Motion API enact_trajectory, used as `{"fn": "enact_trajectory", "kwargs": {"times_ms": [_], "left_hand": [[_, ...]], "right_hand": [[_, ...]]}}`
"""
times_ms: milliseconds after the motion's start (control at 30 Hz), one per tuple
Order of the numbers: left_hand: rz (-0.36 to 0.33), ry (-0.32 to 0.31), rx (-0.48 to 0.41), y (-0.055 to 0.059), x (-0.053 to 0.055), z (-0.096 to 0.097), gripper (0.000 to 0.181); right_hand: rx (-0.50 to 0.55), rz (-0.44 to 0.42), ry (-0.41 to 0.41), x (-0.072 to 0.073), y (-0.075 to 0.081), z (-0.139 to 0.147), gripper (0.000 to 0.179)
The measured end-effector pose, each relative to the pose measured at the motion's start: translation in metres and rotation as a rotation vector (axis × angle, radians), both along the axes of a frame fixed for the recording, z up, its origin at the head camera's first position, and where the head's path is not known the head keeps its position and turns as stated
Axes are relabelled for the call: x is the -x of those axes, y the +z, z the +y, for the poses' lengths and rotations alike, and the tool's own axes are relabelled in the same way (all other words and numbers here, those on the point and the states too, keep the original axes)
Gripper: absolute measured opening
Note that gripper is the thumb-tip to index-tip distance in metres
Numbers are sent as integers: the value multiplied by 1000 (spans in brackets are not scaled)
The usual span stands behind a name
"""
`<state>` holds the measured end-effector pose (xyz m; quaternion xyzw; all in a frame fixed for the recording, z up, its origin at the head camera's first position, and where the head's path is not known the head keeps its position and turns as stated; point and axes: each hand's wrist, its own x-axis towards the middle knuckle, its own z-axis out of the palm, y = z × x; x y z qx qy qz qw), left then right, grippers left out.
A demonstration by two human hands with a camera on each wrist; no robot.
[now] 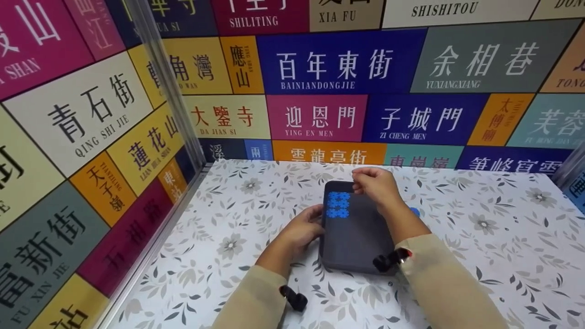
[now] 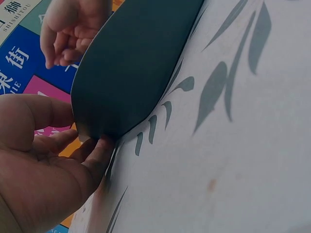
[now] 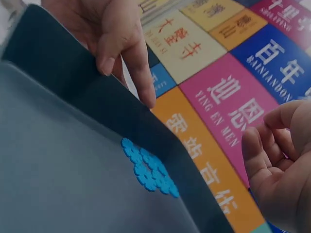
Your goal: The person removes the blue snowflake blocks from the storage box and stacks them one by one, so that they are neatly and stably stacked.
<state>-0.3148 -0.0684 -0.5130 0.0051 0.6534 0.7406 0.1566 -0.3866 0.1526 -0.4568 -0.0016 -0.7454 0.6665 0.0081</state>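
A dark grey tray (image 1: 356, 242) with raised walls lies under both hands. Blue flower-shaped discs (image 1: 338, 204) sit in rows at its far left corner, several of them, and the right wrist view shows these discs (image 3: 148, 167) close by the wall. My left hand (image 1: 301, 228) grips the tray's left wall, thumb at the rim and fingers outside; the left wrist view shows this left hand (image 2: 53, 155) at a rounded corner. Above the tray's far edge, my right hand (image 1: 377, 185) is raised with its fingers curled; nothing shows between its fingertips (image 3: 252, 141).
More blue pieces (image 1: 415, 212) peek out beyond my right forearm, mostly hidden by it. A flower-patterned cloth (image 1: 233, 246) covers the table. Panels with coloured lettering (image 1: 338, 64) stand along the back and left side. Dark straps with small devices (image 1: 295, 299) sit on both wrists.
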Motion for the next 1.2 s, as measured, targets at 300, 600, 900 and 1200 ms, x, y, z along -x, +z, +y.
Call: {"fn": "enact_trajectory", "kwargs": {"times_ms": [300,600,900,1200], "left_hand": [[17,-11,9,0,0,2,84],[21,-9,46,0,0,1,85],[21,-24,44,0,1,-1,83],[7,-24,81,1,2,-1,83]], "right_hand": [[-6,-62,-100,25,-14,0,32],[-155,-7,50,32,-43,-1,32],[-387,-33,297,33,-59,0,33],[-489,-20,350,32,-60,11,35]]}}
